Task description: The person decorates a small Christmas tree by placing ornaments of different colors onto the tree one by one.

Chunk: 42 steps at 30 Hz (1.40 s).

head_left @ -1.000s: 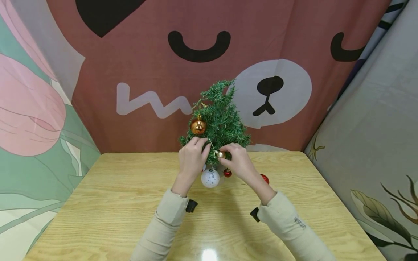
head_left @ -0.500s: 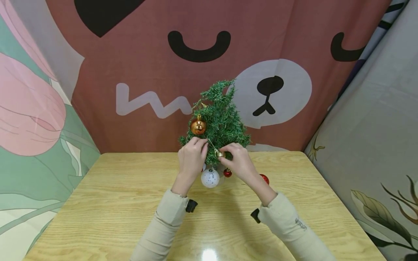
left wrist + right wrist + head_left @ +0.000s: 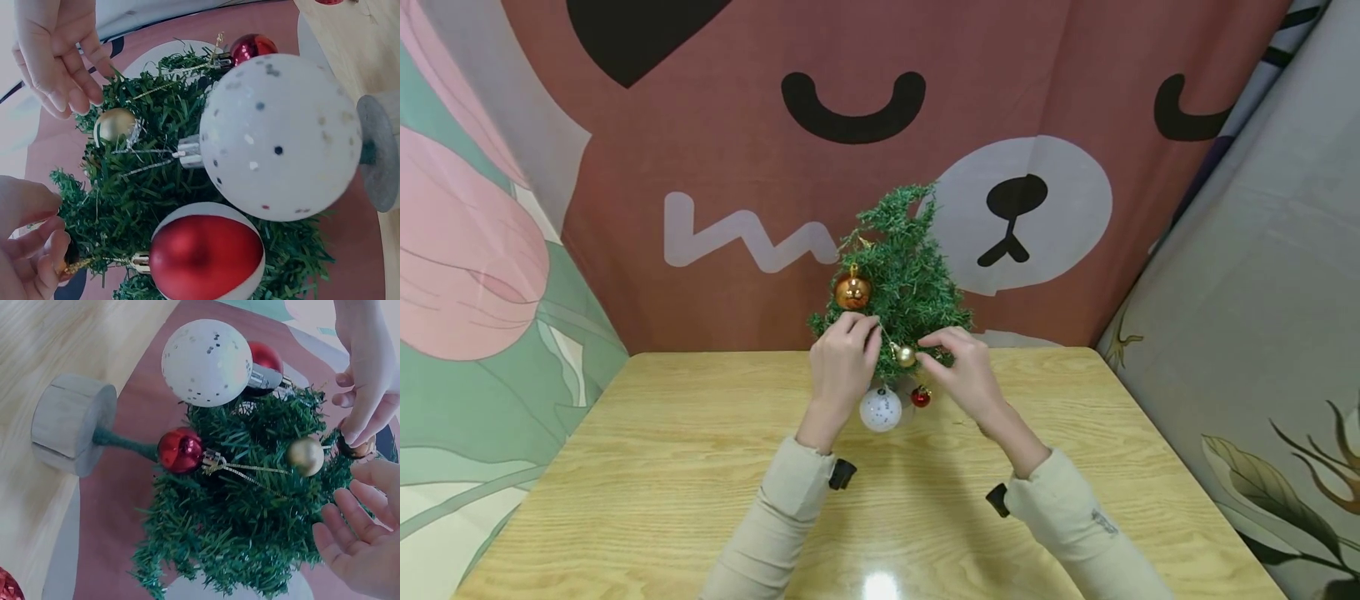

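A small green artificial Christmas tree [image 3: 910, 275] carries several baubles. Low on its front hangs a small gold bauble [image 3: 906, 357], its thin string running up to the fingertips of my left hand [image 3: 842, 358], which pinches it. My right hand [image 3: 970, 375] is just right of this bauble, thumb and fingers spread and holding nothing; in the right wrist view a gap shows between its fingers [image 3: 347, 531] and the gold ball. Above the left hand hangs a shiny orange-gold bauble [image 3: 853, 292]. Lower down are a white speckled bauble [image 3: 880, 410] and a small red one [image 3: 921, 397].
A red-and-white bauble [image 3: 206, 256] hangs on the tree's left side. The tree stands on a round grey base [image 3: 72, 425] on the wooden table [image 3: 662, 500]. A red textured ball [image 3: 9, 587] lies on the table at right. Behind is a printed curtain [image 3: 737, 167].
My right hand has let go of the gold bauble and drawn back to the right. My left hand has stayed nearly in place at the string.
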Motion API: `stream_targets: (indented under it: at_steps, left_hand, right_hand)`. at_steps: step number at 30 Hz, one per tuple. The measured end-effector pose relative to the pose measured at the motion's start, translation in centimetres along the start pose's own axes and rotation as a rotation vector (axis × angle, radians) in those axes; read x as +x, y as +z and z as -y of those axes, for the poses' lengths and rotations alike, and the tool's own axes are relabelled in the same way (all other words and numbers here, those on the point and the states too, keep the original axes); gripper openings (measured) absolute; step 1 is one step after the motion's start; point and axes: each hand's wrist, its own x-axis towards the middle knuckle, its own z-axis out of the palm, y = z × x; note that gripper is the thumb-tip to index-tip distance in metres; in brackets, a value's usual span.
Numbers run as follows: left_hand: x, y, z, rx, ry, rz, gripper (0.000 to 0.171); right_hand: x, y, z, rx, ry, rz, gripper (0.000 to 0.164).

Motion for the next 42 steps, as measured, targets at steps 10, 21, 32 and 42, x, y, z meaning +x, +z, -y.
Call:
stream_targets:
  at_steps: [10, 21, 32, 42]
  left_hand:
    - [0.1, 0.2, -0.3, -0.017, 0.041, -0.016, 0.01]
    - [0.2, 0.4, -0.8, 0.017, 0.063, 0.038, 0.01]
    - [0.6, 0.4, -1.2, 0.005, 0.086, 0.058, 0.012]
    - [1.0, 0.7, -1.6, 0.002, 0.107, 0.084, 0.015]
  right_hand:
    - [-0.6, -0.9, -1.4, 0.063, -0.059, -0.113, 0.012]
    - [-2.0, -2.1, -3.2, 0.082, -0.023, -0.134, 0.011]
    - [-3.8, -3.0, -2.6, 0.088, 0.089, -0.122, 0.011]
    - [-5.3, -3.2, -3.4, 0.111, 0.212, -0.136, 0.008]
